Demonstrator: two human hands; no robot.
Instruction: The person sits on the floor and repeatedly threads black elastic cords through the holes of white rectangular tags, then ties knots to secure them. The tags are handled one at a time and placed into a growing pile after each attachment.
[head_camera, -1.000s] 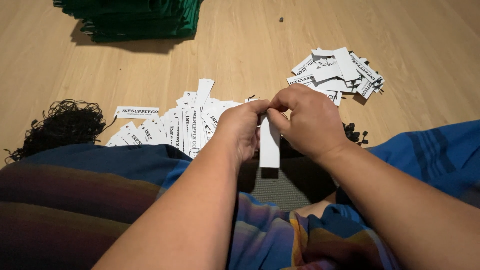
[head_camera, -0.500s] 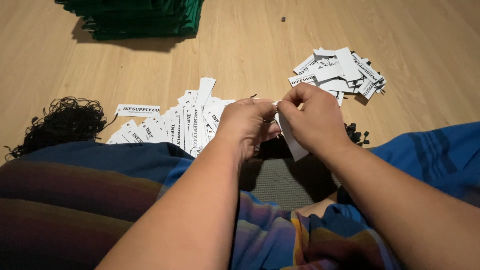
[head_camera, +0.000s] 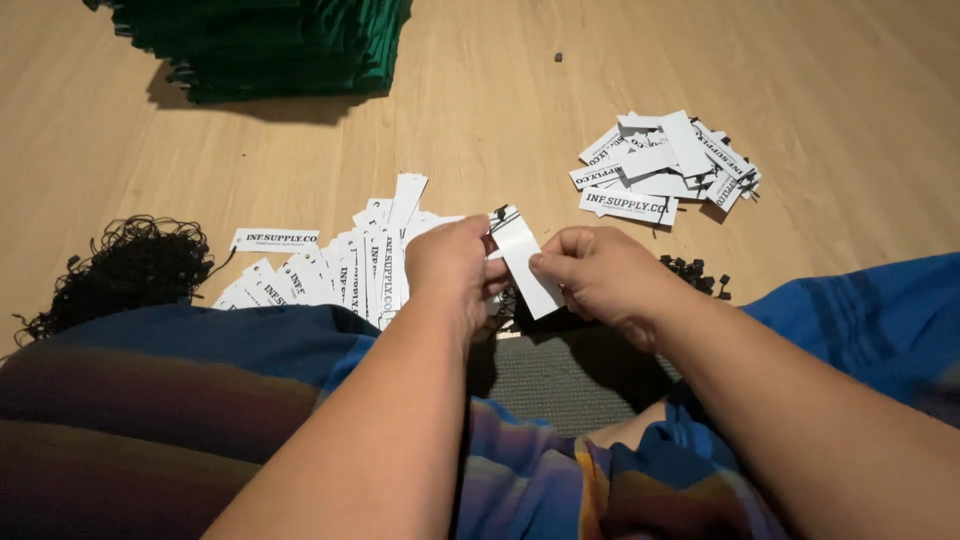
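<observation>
Upper left of frame: stack of folded green cloth (head_camera: 270, 45) is sitting on the wooden floor (head_camera: 480, 130).
Left edge: tangle of black looped strings (head_camera: 125, 270) is lying beside the striped fabric over the knee.
Centre left: fanned row of white printed tags (head_camera: 340, 270) is waiting, overlapping.
Centre: left hand (head_camera: 455, 270) is pinching the upper end of a single white tag (head_camera: 528, 265), fingers closed on it where a black string appears to be threading; tag is tilting.
Right of centre: right hand (head_camera: 600, 275) is gripping the tag's lower edge. Judgement: steadying the tag near its hole, keeping the string taut, should help.
Upper right: loose pile of tags (head_camera: 665, 165) is resting apart.
</observation>
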